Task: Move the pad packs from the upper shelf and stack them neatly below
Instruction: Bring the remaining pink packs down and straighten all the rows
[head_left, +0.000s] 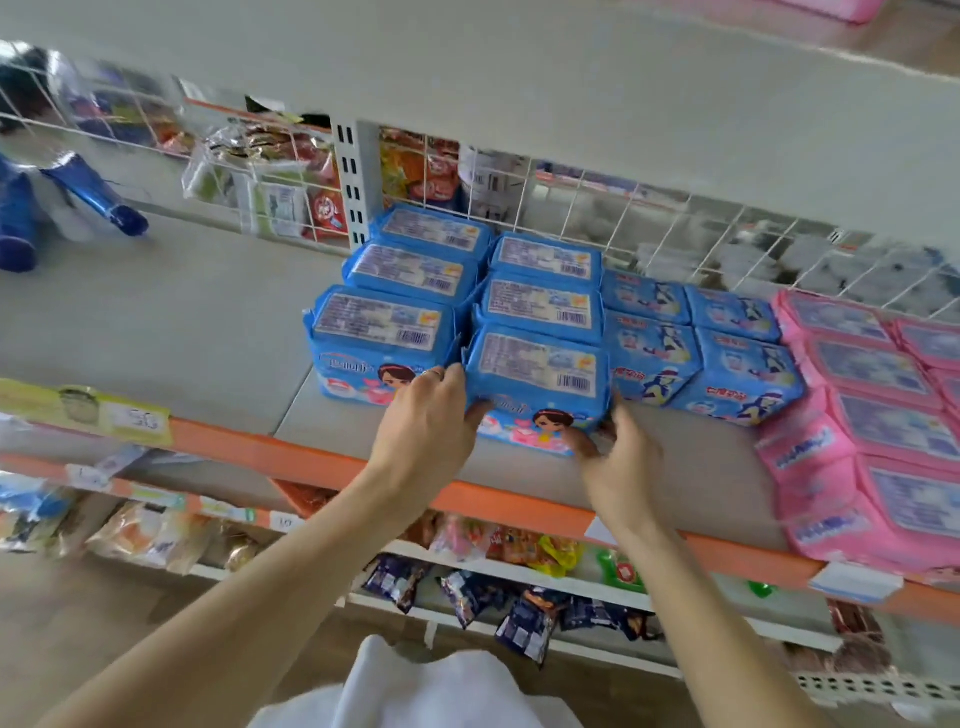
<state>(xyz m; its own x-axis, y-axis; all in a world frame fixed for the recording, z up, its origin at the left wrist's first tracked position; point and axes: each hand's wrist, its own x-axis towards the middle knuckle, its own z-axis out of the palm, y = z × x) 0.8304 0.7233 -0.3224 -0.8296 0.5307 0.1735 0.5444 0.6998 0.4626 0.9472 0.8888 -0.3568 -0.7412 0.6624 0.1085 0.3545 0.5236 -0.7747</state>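
Several blue pad packs stand in two rows on a grey shelf (218, 332) with an orange front edge. The front pack of the right row (537, 384) sits near that edge. My left hand (426, 426) grips its left side, with fingers curled round the front corner. My right hand (618, 457) holds its lower right corner. To the left, touching it, is the front pack of the left row (379, 343). The packs behind lie in line toward the wire back.
Smaller blue packs (696, 343) lie right of the rows, and pink packs (872, 426) fill the far right. A wire grid (623, 218) backs the shelf. Blue tubes (78, 202) lie at far left. Snack bags (493, 597) hang on lower shelves.
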